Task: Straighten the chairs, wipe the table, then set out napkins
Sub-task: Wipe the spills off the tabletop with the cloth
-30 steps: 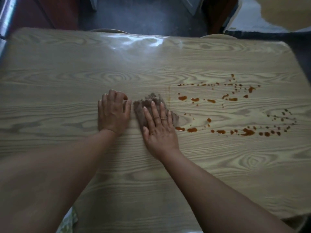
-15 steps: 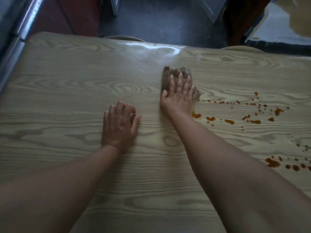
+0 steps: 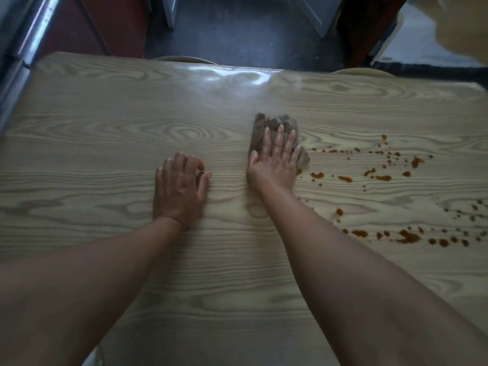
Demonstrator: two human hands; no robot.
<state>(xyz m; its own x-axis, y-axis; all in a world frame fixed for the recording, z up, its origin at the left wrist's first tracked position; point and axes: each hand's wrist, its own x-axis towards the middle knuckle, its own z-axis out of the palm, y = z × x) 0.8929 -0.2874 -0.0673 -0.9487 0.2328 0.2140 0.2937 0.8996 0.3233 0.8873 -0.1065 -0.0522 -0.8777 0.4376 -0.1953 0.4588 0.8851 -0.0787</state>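
Your right hand [image 3: 273, 159] lay flat, fingers spread, pressing the cloth [image 3: 274, 128] on the table [image 3: 105, 133]; left hand [image 3: 181, 188] empty, half-curled. Orange spills [image 3: 383, 178] sat at 3 o'clock: should've swept there, overlapping passes.

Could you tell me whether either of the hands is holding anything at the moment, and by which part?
The right hand presses flat on the middle of the brown cloth, pinning rather than gripping it. The left hand rests empty on the table.

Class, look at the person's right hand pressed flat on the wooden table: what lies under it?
Under the right hand lies a crumpled grey-brown cloth, sticking out past the fingertips, on the light wood-grain table. Whether orange-brown spill drops lie beneath it cannot be seen.
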